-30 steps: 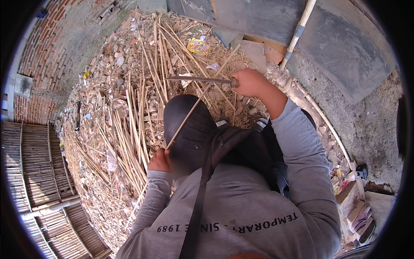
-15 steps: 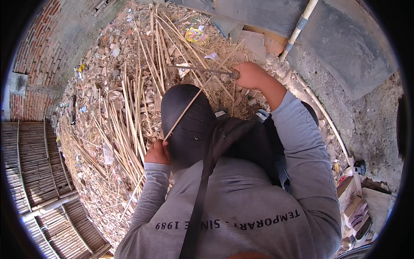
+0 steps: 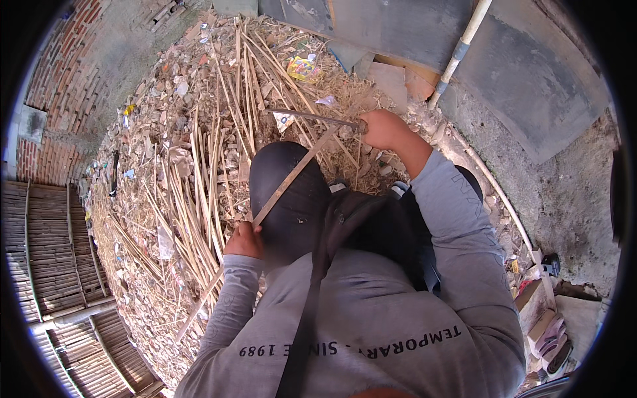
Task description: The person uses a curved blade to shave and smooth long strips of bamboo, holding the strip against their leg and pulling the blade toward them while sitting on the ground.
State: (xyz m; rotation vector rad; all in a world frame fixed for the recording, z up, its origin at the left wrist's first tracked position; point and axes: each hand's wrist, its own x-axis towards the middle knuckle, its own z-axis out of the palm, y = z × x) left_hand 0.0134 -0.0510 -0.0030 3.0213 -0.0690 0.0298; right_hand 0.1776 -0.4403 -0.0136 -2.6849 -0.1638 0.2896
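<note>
Rubble [image 3: 181, 88] beyond knee [image 3: 279, 162]: springy-looking bamboo strip [image 3: 290, 181], best held mid-length, is pinched by left hand [image 3: 243, 241], knife [image 3: 308, 115] clasped by right hand [image 3: 385, 130]!

1. Dark capital letters [image 3: 398, 342], with a number at one end, are running in a line across the grey shirt [image 3: 391, 292], appearing upside down in this view.
2. A black strap [image 3: 298, 338] is crossing that line and covering part of one word.
3. Faint outlined letters are showing on the right sleeve [image 3: 458, 212], following the arm, but folds are making them hard to read.
4. Similar faint outlines are marking the left sleeve [image 3: 240, 285], too weak for reading.
5. A yellow packet [image 3: 303, 68] on the ground is showing colourful print, too small for reading.
</note>
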